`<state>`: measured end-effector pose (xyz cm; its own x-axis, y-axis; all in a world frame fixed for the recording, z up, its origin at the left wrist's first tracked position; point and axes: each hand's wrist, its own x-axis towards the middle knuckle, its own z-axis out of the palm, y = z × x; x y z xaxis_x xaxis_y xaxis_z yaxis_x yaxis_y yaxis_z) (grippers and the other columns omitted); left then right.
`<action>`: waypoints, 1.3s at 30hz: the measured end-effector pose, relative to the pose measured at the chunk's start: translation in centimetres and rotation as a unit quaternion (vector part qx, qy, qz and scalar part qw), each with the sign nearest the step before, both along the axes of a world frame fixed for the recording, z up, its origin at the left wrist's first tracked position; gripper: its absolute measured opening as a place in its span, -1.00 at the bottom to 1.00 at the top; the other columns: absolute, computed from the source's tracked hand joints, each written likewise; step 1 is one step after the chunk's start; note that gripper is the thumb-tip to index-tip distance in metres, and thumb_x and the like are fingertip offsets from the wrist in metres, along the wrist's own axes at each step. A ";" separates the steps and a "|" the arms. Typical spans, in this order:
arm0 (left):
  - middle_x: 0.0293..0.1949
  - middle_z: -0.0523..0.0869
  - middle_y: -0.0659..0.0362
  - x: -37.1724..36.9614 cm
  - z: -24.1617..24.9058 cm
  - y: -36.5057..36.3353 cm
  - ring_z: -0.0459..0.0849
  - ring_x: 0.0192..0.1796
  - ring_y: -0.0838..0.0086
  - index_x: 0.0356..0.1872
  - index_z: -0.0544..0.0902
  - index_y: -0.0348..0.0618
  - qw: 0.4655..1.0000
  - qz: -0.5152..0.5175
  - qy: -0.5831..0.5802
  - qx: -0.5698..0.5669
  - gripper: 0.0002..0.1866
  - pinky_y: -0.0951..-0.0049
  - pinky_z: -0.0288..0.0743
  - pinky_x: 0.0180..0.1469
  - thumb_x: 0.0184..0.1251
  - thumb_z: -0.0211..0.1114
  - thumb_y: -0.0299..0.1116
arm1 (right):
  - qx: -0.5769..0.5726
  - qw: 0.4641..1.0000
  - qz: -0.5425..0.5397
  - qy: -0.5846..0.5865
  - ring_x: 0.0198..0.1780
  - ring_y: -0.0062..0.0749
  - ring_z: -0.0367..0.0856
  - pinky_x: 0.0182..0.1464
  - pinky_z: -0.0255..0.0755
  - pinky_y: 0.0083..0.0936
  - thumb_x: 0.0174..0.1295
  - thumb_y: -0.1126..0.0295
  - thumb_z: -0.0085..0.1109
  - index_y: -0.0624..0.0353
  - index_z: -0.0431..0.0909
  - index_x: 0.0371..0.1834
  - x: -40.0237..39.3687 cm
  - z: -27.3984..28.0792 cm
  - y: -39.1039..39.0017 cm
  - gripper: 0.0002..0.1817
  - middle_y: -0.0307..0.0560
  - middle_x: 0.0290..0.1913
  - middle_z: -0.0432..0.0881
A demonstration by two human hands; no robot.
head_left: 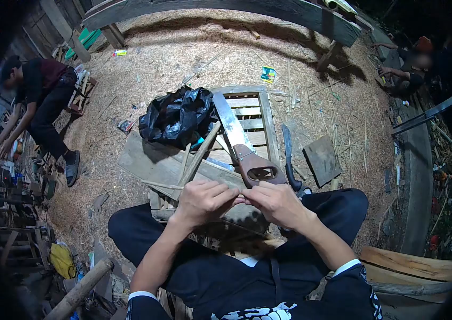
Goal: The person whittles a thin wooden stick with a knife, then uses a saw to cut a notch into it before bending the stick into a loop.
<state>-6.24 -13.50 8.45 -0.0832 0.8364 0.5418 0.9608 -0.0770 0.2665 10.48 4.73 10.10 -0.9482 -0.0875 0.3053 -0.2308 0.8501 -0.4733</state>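
Black plastic, crumpled and glossy, makes up the bag [178,114] slumped on the far left of the low slatted desk [267,114], and from where I stand it seems kept there so the near edge stays within easy reach. Seen from the head camera, the seated person's left hand [204,200] and right hand [274,202] are drawn together over that near edge, fingers curled closed and tips meeting, perhaps for fine control; whatever they pinch is too small for me to tell. One slender pale stick [156,185] leads in from the left as far as the left hand, though I can't say whether it is gripped. Just beyond the right hand lies the handsaw [237,141], its smooth brown handle, with an oval opening, turned towards the person, presumably for quick picking up, and its flat shiny blade slanting away across the slats. Rougher wooden strips [202,152] lie angled between bag and saw. To the right of the desk rests a long dark-bladed knife [288,152], handle likewise nearest the sitter, then a weathered, squarish board [323,160] on ground [183,58] matted with curly shavings. Well off to the left, another person [44,101] bends forward.
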 end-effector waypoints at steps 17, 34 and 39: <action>-0.54 0.65 0.38 -0.5 0.8 -0.6 0.62 -0.53 0.53 -0.32 0.79 0.04 0.995 -0.098 0.011 0.001 -0.77 0.47 0.45 -0.49 0.09 0.65 -0.17 | -0.109 0.992 0.065 -0.024 -0.32 -0.07 0.64 -0.31 0.50 -0.19 0.44 0.39 0.32 0.25 0.61 0.07 1.1 0.3 -0.8 -0.76 -0.02 -0.37 0.55; -0.36 0.77 0.13 1.3 -0.8 1.3 0.74 -0.38 0.20 -0.14 0.80 -0.15 0.994 0.029 -0.105 -0.003 -0.80 0.27 0.56 -0.35 0.28 0.58 -0.35 | 0.006 0.990 -0.136 0.028 -0.14 -0.08 0.72 -0.19 0.63 -0.22 0.33 0.46 0.37 0.22 0.66 0.02 0.1 -1.2 -1.1 -0.77 -0.03 -0.17 0.67; -0.33 0.79 0.13 0.9 -0.5 1.6 0.76 -0.35 0.19 -0.12 0.82 -0.13 0.993 0.054 -0.105 0.002 -0.82 0.25 0.57 -0.32 0.31 0.56 -0.36 | 0.003 0.990 -0.139 0.037 -0.11 -0.05 0.70 -0.12 0.62 -0.20 0.34 0.43 0.38 0.21 0.64 0.06 -0.6 -1.6 -0.2 -0.73 0.02 -0.10 0.66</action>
